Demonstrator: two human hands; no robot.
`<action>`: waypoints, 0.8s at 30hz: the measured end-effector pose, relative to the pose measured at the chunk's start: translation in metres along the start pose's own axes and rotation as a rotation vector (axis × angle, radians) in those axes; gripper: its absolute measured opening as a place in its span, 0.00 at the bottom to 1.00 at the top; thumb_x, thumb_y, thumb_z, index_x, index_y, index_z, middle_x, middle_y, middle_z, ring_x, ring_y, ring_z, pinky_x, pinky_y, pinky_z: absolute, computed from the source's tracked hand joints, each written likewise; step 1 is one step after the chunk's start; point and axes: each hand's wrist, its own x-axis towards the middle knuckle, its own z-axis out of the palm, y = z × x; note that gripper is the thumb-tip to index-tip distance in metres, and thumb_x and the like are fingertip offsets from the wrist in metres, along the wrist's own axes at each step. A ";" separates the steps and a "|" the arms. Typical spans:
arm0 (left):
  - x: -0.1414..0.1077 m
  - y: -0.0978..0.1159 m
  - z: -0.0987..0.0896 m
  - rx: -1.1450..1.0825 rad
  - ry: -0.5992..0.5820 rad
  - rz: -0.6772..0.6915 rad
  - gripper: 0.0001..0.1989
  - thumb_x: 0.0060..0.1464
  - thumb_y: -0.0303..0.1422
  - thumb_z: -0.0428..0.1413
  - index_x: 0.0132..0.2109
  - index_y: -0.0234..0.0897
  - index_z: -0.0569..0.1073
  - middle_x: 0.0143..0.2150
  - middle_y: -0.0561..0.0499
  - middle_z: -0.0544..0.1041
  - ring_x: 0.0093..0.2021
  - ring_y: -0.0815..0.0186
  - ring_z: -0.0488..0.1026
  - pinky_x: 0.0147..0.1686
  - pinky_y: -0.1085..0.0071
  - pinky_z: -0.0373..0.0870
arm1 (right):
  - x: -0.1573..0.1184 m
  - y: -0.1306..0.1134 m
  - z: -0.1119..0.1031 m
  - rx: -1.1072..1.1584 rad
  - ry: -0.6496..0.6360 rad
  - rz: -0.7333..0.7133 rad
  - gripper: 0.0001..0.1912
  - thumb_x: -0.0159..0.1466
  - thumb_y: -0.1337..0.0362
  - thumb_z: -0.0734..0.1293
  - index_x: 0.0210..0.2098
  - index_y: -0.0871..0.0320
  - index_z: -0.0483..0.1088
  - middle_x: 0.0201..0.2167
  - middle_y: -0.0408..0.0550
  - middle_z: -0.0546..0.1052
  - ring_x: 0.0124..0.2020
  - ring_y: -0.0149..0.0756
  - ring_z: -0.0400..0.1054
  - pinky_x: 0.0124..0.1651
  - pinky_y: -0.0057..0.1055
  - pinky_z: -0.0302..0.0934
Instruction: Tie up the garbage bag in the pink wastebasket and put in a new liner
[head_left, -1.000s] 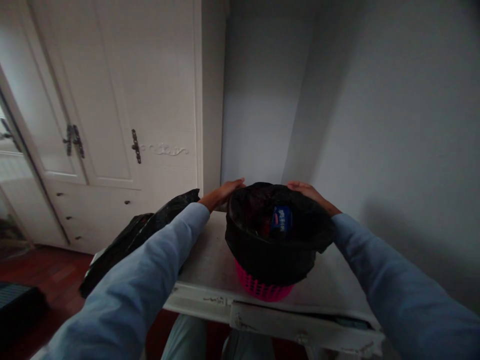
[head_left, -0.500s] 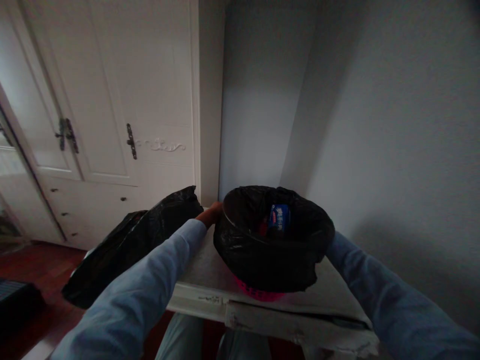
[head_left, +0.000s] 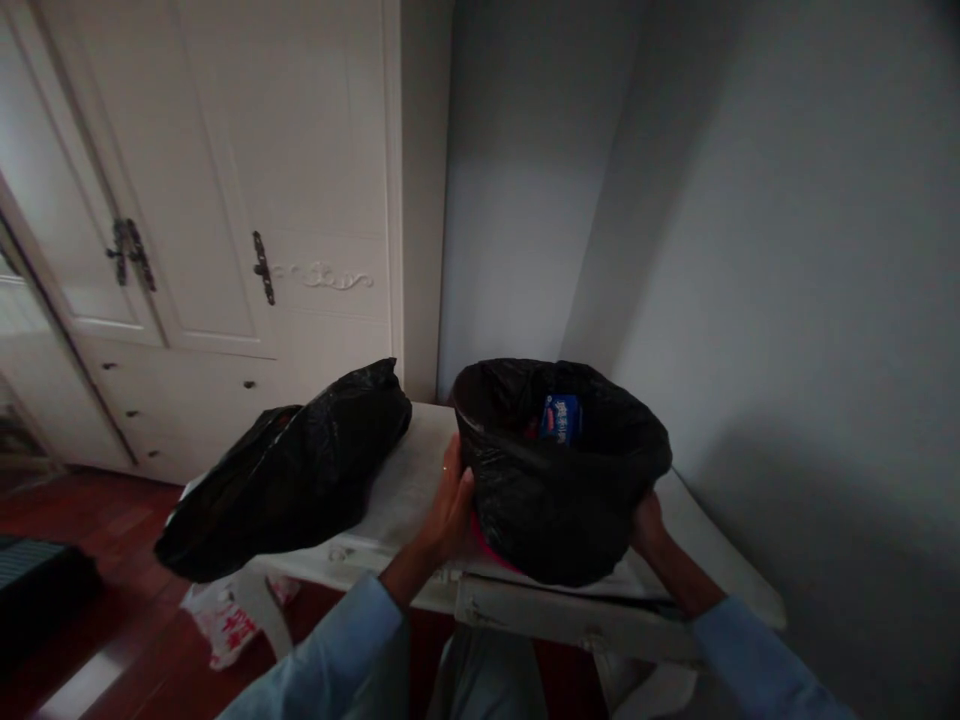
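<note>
A pink basket [head_left: 491, 545] stands on the white table, lined with a black trash bag [head_left: 555, 515] whose top is folded outward over the rim. Inside the bag lies a blue packet [head_left: 561, 420] with white lettering, and a bit of something red shows beside it. My left hand [head_left: 448, 500], with a ring on one finger, holds the bag at the basket's left side, thumb against the plastic. At the right side my right hand [head_left: 649, 525] grips the bag's lower edge, its fingertips partly hidden by the plastic.
Another black plastic bag [head_left: 322, 470] lies slumped over the left end of the white table [head_left: 420, 460]. Below, a white and red plastic bag [head_left: 229, 625] rests on the floor. A white wardrobe [head_left: 322, 150] stands behind, and a grey wall [head_left: 787, 250] rises at the right.
Both hands have come nearer to me, from the far sides of the lined basket to its near left and right sides. The basket has shifted slightly, and the folded bag sits differently.
</note>
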 end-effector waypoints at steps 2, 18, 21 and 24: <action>-0.014 -0.010 0.004 0.010 -0.061 -0.057 0.42 0.64 0.59 0.41 0.76 0.42 0.45 0.79 0.44 0.41 0.78 0.55 0.37 0.75 0.52 0.35 | -0.015 0.010 0.002 -0.035 0.032 -0.005 0.43 0.53 0.27 0.63 0.54 0.52 0.72 0.65 0.54 0.71 0.70 0.59 0.56 0.72 0.52 0.52; -0.073 -0.029 -0.009 0.201 -0.106 -0.150 0.29 0.61 0.44 0.55 0.66 0.38 0.67 0.66 0.35 0.71 0.69 0.46 0.64 0.68 0.44 0.59 | -0.104 0.045 0.020 -0.162 0.145 -0.289 0.47 0.60 0.49 0.72 0.72 0.51 0.49 0.75 0.56 0.50 0.74 0.54 0.47 0.74 0.57 0.44; -0.099 -0.032 -0.015 0.265 0.094 -0.202 0.26 0.63 0.42 0.52 0.66 0.41 0.66 0.65 0.38 0.72 0.66 0.48 0.68 0.65 0.45 0.64 | -0.123 0.074 0.013 -0.127 0.277 -0.099 0.42 0.59 0.43 0.70 0.67 0.51 0.57 0.70 0.58 0.62 0.71 0.58 0.55 0.72 0.60 0.49; -0.141 -0.035 -0.015 0.303 0.180 -0.274 0.19 0.65 0.44 0.47 0.58 0.47 0.72 0.58 0.43 0.78 0.58 0.48 0.75 0.59 0.44 0.72 | -0.157 0.093 0.013 -0.023 0.410 -0.007 0.34 0.59 0.43 0.70 0.59 0.51 0.64 0.61 0.58 0.73 0.63 0.60 0.66 0.67 0.61 0.57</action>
